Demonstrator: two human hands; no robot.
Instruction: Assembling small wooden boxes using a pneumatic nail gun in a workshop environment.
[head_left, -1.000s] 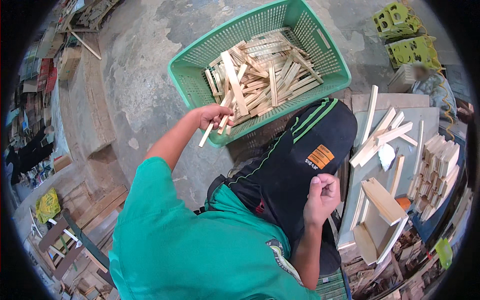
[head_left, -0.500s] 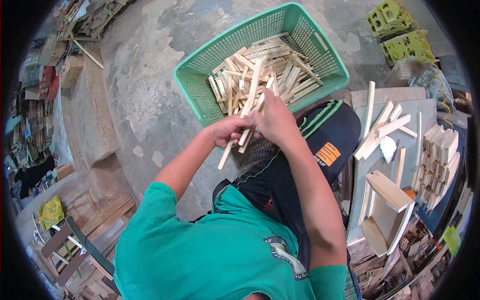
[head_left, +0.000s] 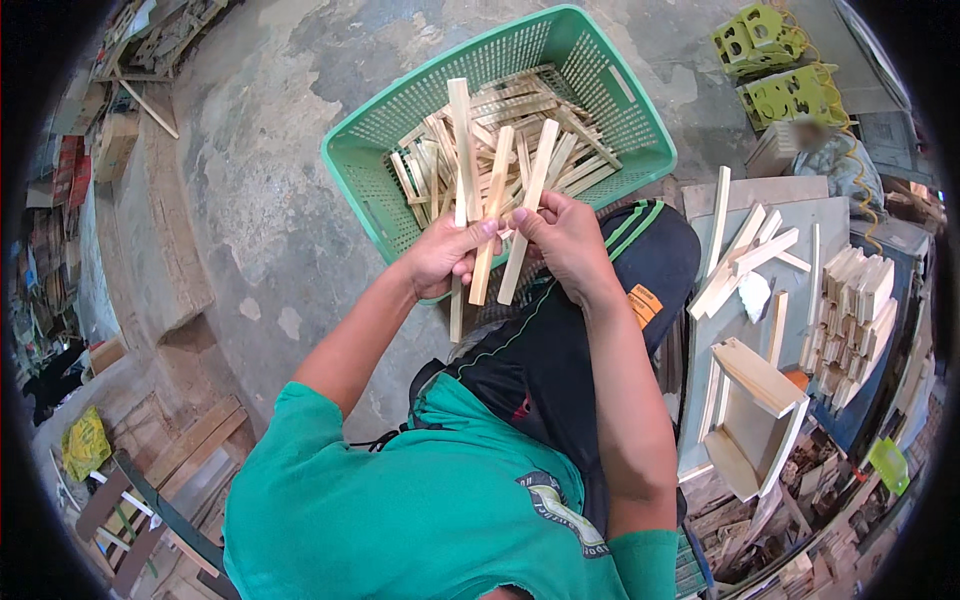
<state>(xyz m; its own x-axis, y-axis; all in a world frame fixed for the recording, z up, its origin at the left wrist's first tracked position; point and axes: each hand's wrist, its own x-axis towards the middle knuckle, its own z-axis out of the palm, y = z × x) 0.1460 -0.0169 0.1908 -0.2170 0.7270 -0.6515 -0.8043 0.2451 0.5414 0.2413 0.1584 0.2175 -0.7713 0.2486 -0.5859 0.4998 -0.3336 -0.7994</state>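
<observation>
— As both hands meet over the lap, what do they grip?

— The left hand (head_left: 445, 255) is curled around a fan of pale wooden slats (head_left: 495, 215), thumb pressed across them. The right hand (head_left: 565, 235) pinches the same bunch from the right, fingertips (head_left: 520, 215) on the slat farthest right. Three slats stand up above the fists; shorter ends hang below.

— Where do the slats sit in the scene?

— They are held just on the near side of a green plastic basket (head_left: 375, 175), their upper ends overlapping its heap of loose wooden strips (head_left: 545, 140). The basket rests on a stained concrete floor (head_left: 260, 190), at the far centre.

— And nearer the person?

— Dark trousers with green stripes (head_left: 600, 300) lie under the right forearm; a teal shirt (head_left: 400, 500) fills the near edge.

— To the right?

— A grey board (head_left: 745, 330) carries more slats (head_left: 745, 260), a stack of short wooden blocks (head_left: 860, 300) and a part-built open wooden box (head_left: 755, 415). Two yellow-green moulded pieces (head_left: 775, 60) lie at the far right.

— To the left?

— Scrap timber and planks (head_left: 190, 450) at the near left, clutter along the rim.
</observation>
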